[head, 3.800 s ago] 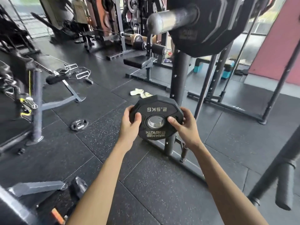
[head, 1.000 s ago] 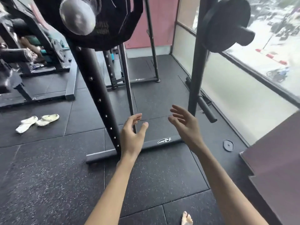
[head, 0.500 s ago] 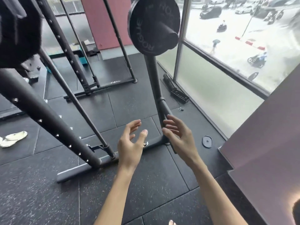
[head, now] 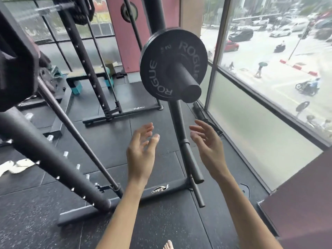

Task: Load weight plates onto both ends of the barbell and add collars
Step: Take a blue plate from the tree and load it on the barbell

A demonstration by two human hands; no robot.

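A black round plate marked ROGUE (head: 161,69) hangs on a storage peg (head: 188,85) of the rack upright, above and between my hands. My left hand (head: 141,155) and my right hand (head: 208,148) are both raised below the plate, palms facing each other, fingers relaxed and holding nothing. At the far left edge a large black plate (head: 16,69) sits on the barbell; its bar (head: 53,9) shows blurred at the top left. No collar is visible.
Rack uprights (head: 45,155) and a slanted brace (head: 77,135) cross the left. A rack base foot (head: 161,191) lies on the rubber floor under my arms. A glass wall (head: 251,123) stands on the right, a dark red box (head: 305,194) at lower right, white slippers (head: 16,166) at left.
The 2.5 kg plate I held 3.8 s ago is gone from my hands. My view has swung right and up, so the ROGUE plate now sits nearer and more central above my empty hands.
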